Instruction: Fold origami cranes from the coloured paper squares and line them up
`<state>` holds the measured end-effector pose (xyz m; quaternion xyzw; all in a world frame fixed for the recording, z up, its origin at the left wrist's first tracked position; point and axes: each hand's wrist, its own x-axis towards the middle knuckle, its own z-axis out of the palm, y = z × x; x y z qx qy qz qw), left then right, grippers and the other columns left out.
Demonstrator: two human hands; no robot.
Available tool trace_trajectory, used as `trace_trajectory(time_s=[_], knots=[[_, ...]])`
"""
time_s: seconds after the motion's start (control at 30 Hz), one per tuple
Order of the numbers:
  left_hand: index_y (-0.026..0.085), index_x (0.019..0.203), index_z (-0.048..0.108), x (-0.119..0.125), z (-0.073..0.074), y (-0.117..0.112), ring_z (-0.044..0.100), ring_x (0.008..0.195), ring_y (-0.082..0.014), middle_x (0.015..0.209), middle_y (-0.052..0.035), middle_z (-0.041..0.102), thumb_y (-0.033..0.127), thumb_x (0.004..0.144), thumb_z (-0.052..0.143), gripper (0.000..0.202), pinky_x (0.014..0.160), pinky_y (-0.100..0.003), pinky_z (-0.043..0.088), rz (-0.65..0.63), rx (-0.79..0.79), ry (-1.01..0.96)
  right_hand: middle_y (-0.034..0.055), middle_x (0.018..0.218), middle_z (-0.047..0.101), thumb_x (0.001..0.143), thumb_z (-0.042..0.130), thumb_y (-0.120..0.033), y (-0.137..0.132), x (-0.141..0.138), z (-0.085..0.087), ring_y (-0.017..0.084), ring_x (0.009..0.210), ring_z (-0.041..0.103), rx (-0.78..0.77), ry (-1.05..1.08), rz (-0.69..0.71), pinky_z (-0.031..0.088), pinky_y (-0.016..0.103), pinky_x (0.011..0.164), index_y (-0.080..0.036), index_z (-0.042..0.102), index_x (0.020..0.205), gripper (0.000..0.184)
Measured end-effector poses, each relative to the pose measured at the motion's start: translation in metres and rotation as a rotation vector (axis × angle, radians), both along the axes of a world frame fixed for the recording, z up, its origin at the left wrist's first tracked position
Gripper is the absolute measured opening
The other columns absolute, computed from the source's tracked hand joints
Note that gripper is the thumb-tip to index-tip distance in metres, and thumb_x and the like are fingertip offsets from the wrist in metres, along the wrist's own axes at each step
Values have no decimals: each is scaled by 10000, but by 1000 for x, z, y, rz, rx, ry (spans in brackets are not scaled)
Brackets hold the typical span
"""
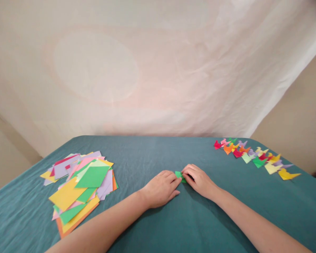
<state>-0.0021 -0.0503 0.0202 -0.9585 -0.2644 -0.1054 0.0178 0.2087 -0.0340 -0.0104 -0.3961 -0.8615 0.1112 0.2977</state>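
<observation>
my right hand (200, 181) pinches the small, flat green piece of paper (178, 174) on the dark teal cloth (147, 151); my left hand (162, 188), fingers loose, touches its left side. i should steady it lightly and press evenly.
</observation>
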Motion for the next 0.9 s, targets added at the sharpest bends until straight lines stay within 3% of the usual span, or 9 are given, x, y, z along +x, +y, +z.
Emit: trace_trajectory(time_s=[0.5,0.67,0.9], knots=[[164,1164,474,2,-1,-2,455,1106,-224,1070,-82,546,365,872,484,355,967,-353,325,30,24,45,50,831,566,879,440,-168,0,0,-3,179,792,530,-48,42,-38,437,318,724,-191,540,809,124],[160,1170,472,2,-1,-2,451,1111,-232,1074,-86,543,378,873,477,368,964,-353,328,22,27,47,55,883,581,891,435,-187,-5,2,-2,185,835,532,-60,61,-30,429,335,768,-202,564,888,130],[164,1155,476,2,0,-2,471,1095,-216,1070,-84,551,385,879,463,354,967,-347,325,25,17,33,42,849,579,842,494,-175,0,-1,-5,166,819,553,-155,169,-53,438,312,772,-193,573,755,119]])
